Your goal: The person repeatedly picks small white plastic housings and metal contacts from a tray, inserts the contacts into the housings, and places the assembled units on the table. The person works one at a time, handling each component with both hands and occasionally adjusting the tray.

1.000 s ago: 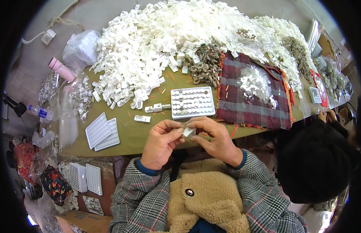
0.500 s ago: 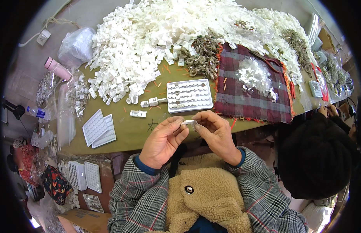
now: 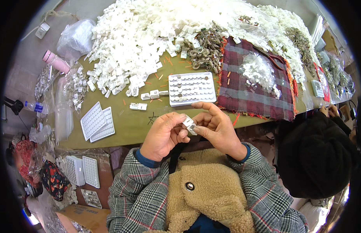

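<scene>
Pinches small white plastic piece (image 3: 189,124) between fingers of left hand (image 3: 161,134) and right hand (image 3: 218,131) — near white tray (image 3: 179,103).

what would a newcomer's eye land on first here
Most likely the huge white heap across the back of the table. Next might be the plaid cloth toward the table's right, with pale flakes piled on it. At front centre, the left hand and right hand hold a small white piece.
</scene>
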Demonstrator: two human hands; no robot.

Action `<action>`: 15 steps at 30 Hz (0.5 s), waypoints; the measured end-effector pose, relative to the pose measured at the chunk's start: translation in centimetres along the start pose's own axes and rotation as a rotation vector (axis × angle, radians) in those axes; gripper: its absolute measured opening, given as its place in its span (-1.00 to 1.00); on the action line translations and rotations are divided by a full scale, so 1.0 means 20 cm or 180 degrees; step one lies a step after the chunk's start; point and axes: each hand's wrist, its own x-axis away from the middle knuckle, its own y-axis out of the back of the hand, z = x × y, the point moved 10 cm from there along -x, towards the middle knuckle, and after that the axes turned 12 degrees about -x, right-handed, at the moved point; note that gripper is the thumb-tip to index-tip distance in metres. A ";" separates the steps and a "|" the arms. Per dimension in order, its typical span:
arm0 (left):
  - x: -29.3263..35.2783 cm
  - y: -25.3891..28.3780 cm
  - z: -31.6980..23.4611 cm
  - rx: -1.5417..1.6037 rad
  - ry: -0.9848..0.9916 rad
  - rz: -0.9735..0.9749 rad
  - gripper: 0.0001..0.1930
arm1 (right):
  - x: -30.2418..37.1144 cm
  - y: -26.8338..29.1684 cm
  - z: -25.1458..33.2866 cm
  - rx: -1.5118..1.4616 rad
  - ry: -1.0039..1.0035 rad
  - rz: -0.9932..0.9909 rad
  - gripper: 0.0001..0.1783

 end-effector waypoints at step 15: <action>0.04 -0.10 -0.03 -0.0561 -0.0509 0.0206 -0.68 | -0.01 0.04 -0.09 -0.1023 -0.0539 -0.0175 -0.55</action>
